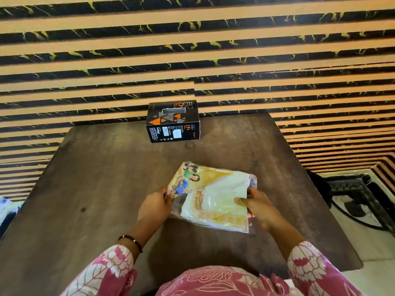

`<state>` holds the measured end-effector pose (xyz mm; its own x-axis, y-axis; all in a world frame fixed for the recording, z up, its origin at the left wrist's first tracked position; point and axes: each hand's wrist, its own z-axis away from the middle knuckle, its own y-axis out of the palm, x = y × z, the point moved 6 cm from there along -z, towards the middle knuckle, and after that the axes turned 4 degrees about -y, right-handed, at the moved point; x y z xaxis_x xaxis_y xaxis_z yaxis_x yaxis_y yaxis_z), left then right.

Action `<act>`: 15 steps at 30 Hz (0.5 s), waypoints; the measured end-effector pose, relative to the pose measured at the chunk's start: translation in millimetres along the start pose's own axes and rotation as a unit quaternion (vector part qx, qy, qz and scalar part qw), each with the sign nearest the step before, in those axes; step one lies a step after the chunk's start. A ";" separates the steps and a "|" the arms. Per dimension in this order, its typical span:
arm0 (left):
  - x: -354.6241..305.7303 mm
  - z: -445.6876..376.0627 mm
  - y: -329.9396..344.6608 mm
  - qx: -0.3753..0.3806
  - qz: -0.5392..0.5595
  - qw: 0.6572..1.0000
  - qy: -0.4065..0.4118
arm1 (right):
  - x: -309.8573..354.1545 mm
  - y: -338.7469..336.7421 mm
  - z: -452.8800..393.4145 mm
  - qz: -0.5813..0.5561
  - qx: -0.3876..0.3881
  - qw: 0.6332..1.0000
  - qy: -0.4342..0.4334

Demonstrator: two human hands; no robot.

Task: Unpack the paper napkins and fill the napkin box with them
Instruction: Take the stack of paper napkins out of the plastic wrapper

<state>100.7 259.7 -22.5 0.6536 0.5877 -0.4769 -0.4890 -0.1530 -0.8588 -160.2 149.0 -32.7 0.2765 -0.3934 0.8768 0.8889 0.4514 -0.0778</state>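
Observation:
A clear plastic pack of white and yellow paper napkins (215, 199) with a printed picture on its far left corner is held just above the dark wooden table (106, 178), in the near middle. My left hand (155, 207) grips the pack's left edge. My right hand (255, 202) grips its right edge, thumb on top. The black napkin box (173, 121) with orange triangles and a slot in its top stands upright at the table's far edge, well beyond the pack.
A wall of tan and black marbled stripes (192, 50) rises right behind the table. To the right, on a pale floor, lie a black cable and a dark patterned frame (361, 199). Something blue and white shows at the left edge (5, 208).

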 end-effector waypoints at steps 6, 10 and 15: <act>-37.0 15.6 -1.2 -0.085 -0.115 0.968 0.205 | -5.3 11.0 -1.7 -0.043 0.031 0.999 -0.006; -58.4 14.8 26.8 0.014 -0.153 0.952 0.266 | -5.1 24.3 -2.3 -0.093 0.036 0.995 -0.014; -36.0 6.0 54.3 0.070 -0.123 0.972 0.186 | -1.8 8.3 -5.7 0.001 -0.048 0.999 -0.005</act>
<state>47.1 235.0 -50.8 0.9117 0.2612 -0.3172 -0.3480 0.0803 -0.9341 -151.2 148.8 -37.7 0.2753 -0.3845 0.8811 0.9196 0.3725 -0.1247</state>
